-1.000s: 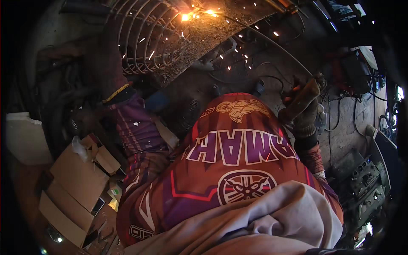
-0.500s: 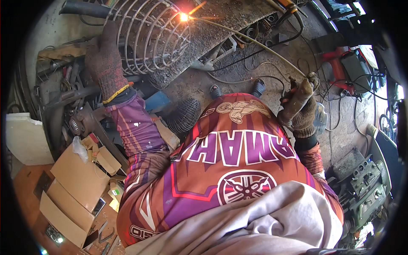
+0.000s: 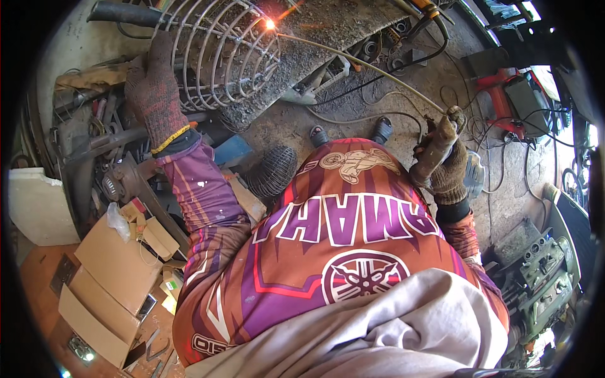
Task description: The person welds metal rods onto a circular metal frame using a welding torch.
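A curved metal wire cage (image 3: 220,60) lies on the rough workbench, ribs bowed. My left hand (image 3: 154,101), in a dark knit glove with a yellow cuff edge, grips the cage's left side; its fingers are partly hidden. Close above it is a dark rod handle (image 3: 126,14). In my right hand (image 3: 444,160), also gloved, is a worn welding electrode holder (image 3: 435,154), fingers closed round it. From the holder a long thin welding rod (image 3: 372,62) reaches up-left to the cage's right side, where a bright orange arc (image 3: 270,24) glows and throws sparks.
The gritty workbench top (image 3: 309,53) runs along the far side. A dark wire basket shape (image 3: 272,171) stands on the floor near my knees. Cables trail beside a red-framed machine (image 3: 498,88) at right. At left lie a cardboard box (image 3: 116,264) and metal scrap; an engine block (image 3: 542,277) sits right.
My right hand has shifted slightly left with the electrode holder. The glowing rod tip has moved a little left along the cage. My left hand stays nearly in place.
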`<action>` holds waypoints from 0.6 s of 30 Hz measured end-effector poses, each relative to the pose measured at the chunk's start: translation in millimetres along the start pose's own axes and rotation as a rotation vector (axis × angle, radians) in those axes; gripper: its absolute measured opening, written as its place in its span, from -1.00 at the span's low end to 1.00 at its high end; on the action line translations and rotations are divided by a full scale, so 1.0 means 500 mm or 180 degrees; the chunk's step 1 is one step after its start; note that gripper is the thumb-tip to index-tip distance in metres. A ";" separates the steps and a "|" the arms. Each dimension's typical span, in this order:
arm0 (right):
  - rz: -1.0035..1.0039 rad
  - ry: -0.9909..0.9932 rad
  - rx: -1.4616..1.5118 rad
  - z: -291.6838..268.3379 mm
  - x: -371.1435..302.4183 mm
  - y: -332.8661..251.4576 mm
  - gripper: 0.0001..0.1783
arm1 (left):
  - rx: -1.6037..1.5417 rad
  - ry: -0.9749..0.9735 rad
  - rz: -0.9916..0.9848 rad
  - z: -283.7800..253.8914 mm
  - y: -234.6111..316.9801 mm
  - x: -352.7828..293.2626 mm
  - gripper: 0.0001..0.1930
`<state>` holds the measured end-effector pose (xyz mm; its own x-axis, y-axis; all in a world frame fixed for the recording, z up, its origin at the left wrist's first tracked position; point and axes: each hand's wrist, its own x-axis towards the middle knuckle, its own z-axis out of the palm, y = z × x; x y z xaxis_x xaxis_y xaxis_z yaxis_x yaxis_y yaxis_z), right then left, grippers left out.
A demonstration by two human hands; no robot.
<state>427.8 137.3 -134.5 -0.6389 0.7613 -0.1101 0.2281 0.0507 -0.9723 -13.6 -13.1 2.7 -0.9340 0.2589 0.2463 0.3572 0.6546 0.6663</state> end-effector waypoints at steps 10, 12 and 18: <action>-0.0100 0.0008 -0.0104 -0.001 0.002 0.004 -0.61 | -0.0088 -0.0017 -0.0018 0.002 0.009 -0.002 -0.42; -0.0185 0.0005 -0.0218 0.002 0.004 -0.008 -0.62 | -0.0266 -0.0009 0.0066 0.006 -0.006 0.004 -0.39; -0.0197 0.0041 -0.0222 -0.003 0.000 0.006 -0.64 | 0.0129 -0.0027 -0.0201 -0.003 0.008 0.006 -0.40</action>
<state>429.7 138.7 -137.3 -0.6441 0.7635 -0.0472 0.2393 0.1425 -0.9604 -15.1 -10.5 7.2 -0.9546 0.2220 0.1986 0.2978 0.6979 0.6514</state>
